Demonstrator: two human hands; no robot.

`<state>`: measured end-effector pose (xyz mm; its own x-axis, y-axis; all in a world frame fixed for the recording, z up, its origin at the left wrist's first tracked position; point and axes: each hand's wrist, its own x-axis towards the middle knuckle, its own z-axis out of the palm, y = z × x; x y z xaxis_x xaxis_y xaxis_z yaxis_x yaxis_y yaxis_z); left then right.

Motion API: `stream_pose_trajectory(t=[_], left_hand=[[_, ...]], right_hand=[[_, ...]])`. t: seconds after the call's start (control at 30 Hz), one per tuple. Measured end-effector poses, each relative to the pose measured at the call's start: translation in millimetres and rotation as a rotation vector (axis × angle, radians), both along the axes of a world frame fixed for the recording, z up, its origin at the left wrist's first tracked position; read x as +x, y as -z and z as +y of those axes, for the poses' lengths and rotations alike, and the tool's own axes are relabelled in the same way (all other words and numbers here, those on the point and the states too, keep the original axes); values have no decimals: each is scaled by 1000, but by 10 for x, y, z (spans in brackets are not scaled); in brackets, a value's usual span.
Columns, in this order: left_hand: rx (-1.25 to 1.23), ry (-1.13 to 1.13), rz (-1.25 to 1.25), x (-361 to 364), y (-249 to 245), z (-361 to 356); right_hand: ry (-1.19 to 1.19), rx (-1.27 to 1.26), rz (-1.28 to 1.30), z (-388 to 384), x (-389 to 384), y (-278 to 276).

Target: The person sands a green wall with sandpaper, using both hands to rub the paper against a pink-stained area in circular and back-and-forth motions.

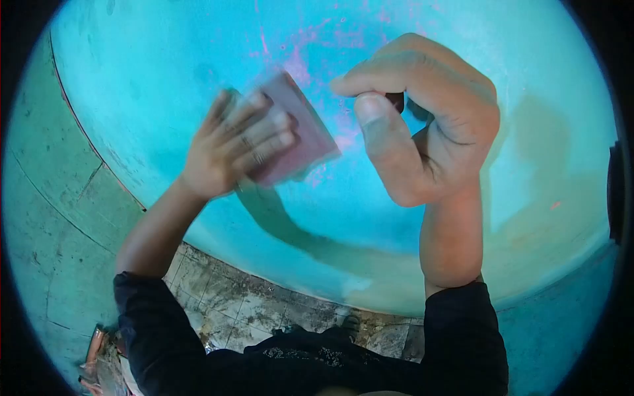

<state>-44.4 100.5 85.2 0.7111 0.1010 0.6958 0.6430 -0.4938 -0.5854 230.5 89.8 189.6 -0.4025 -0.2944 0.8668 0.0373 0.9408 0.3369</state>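
Observation:
My left hand (241, 148) is smeared by motion. Its fingers lie over a flat, pinkish four-cornered piece (300, 122) and seem to grip it; the thumb is hard to see. What the piece is made of cannot be told. To the right, my right hand (436, 119) is raised close to the camera, closed in a pinch with thumb and forefinger together. A small dark reddish thing (396, 100) shows behind the thumb, mostly hidden by the fingers. Beneath both hands spreads a large turquoise surface (370, 218) with pink smears and scuffs.
A green surface (59, 198) with dark seams lies to the left. Below are dirty floor tiles (244, 310) and my feet (350, 322). At lower left, brownish items (96, 346) lie in a jumble. A dark object (615, 191) stands at the right edge.

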Motion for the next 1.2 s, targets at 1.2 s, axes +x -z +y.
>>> stream_pose_trajectory(t=[1.2], left_hand=[[-97, 86, 269, 200, 170, -104]], right_hand=[[44, -112, 20, -81, -8, 1]])
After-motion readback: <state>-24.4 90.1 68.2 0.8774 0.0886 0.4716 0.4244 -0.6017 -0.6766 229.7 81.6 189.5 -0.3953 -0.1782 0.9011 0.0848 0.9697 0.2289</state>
